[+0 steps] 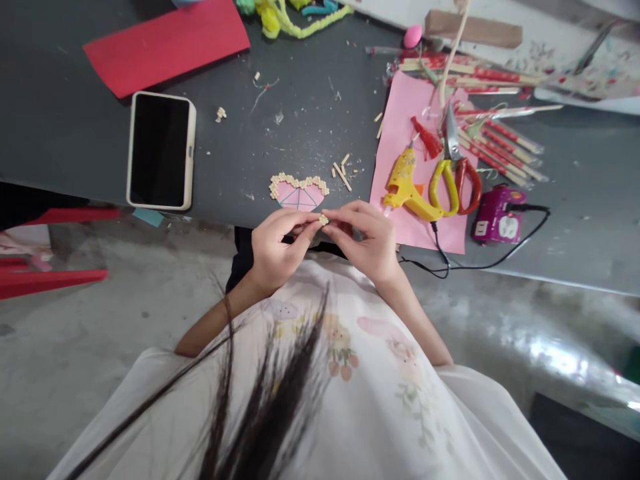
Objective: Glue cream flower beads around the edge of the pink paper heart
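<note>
Between the fingertips of my left hand and my right hand is a small cluster of pale stick pieces. Both hands pinch it from opposite sides, just off the table's front edge. Right beyond my left hand lies a pink paper piece with dark lines, its scalloped far edge bordered by similar pale pieces. A few loose cut sticks lie to the right of it.
A yellow glue gun and scissors rest on pink paper at the right, beside a purple box with a black cable. A phone-like device and red sheet lie left. Wrapped sticks are at the back right.
</note>
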### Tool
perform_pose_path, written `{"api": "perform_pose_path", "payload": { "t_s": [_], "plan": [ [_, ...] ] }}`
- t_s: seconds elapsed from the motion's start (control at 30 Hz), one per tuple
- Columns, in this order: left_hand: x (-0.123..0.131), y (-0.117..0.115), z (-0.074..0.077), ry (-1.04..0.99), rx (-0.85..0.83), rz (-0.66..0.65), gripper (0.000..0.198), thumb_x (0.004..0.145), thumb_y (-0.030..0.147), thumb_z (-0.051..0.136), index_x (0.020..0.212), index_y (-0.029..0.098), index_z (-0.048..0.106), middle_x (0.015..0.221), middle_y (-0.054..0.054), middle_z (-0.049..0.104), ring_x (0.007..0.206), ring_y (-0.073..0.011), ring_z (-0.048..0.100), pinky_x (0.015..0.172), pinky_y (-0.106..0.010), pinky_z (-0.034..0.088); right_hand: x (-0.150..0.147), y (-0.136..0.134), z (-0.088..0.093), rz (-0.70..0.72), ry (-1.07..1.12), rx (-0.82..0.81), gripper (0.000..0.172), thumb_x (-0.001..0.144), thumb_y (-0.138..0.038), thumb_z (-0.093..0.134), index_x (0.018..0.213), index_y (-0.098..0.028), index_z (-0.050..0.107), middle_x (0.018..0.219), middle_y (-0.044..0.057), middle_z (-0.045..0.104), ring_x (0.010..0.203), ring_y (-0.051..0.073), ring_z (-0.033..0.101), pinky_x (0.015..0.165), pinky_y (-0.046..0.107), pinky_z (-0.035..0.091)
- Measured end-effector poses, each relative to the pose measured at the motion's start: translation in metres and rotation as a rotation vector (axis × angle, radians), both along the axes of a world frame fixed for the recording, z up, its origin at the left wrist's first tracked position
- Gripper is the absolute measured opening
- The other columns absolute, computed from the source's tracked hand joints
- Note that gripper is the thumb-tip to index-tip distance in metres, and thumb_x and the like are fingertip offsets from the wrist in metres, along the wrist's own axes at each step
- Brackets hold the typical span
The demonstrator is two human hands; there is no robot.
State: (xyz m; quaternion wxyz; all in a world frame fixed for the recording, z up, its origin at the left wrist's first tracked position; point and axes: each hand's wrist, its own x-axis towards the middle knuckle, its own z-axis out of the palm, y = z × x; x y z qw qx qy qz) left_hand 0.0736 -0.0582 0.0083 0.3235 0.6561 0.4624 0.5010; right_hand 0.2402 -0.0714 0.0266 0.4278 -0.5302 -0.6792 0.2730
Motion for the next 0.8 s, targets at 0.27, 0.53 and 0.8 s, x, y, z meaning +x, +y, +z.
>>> {"api": "perform_pose_path", "payload": {
  "t_s": [0.27,0.53,0.8],
  "plan": [
    [-0.001,0.009,-0.009,0.122,0.044,-0.085,0.010,0.089,0.017,0.067,0.094,0.017,0.075,0.089,-0.002,0.077,0.083,-0.0110,0.070,0.080,-0.019,0.054,0.004,0.003,-0.008,-0.066,-0.119,-0.050,0.012,0.088,-0.022,0.067,0.098,-0.020,0.074,0.083,0.003,0.067,0.068,0.011,0.059,0.058,0.025,0.050],
    [-0.013,0.021,-0.012,0.372,0.123,-0.111,0.016,0.094,0.021,0.058,0.099,0.018,0.073,0.090,-0.004,0.076,0.085,-0.0148,0.070,0.079,-0.025,0.053,0.001,0.012,-0.021,-0.236,-0.292,-0.107,0.011,0.088,-0.026,0.065,0.095,-0.021,0.073,0.085,0.003,0.068,0.070,0.015,0.062,0.065,0.030,0.053],
    [-0.016,0.026,-0.011,0.456,0.072,-0.169,0.020,0.097,0.024,0.053,0.097,0.019,0.072,0.089,-0.004,0.075,0.084,-0.0148,0.068,0.078,-0.026,0.052,-0.005,0.014,-0.019,-0.271,-0.361,-0.187,0.012,0.088,-0.026,0.064,0.096,-0.021,0.072,0.086,0.004,0.068,0.073,0.016,0.062,0.066,0.030,0.051]
  ]
}}
